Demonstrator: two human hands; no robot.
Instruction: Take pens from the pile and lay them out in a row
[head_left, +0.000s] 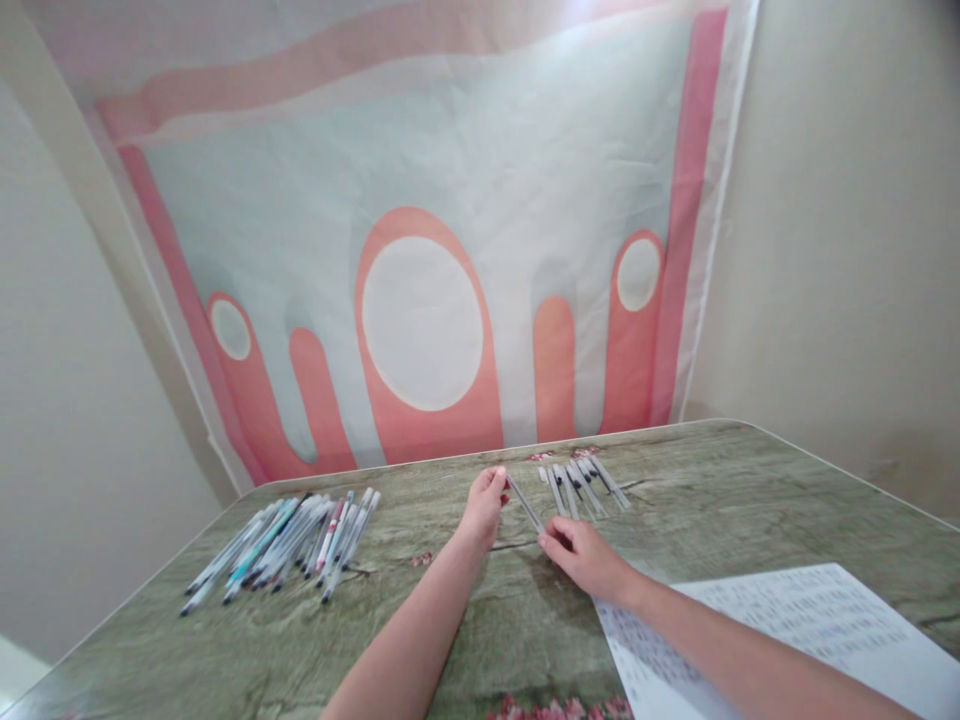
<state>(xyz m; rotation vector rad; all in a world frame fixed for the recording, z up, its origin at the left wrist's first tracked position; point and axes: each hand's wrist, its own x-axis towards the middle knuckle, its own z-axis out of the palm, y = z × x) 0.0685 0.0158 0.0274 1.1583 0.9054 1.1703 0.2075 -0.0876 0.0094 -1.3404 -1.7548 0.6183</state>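
Observation:
A slim pen [526,505] is stretched slantwise between my two hands, over the middle of the table. My left hand [486,503] pinches its far end, and my right hand [581,552] grips the near end with closed fingertips. Just beyond, to the right, several clear pens [583,487] with dark parts lie side by side in a loose row. On the left is a larger pile of pens [292,540], mostly clear or white, with a few teal and one pink-and-red. Whether the held pen has its cap on is too small to tell.
A sheet of paper [795,625] with rows of writing lies at the front right, partly under my right forearm. The wood-patterned table [420,640] has rounded far corners. Behind it hangs a pink and grey cloth [517,200] against the wall.

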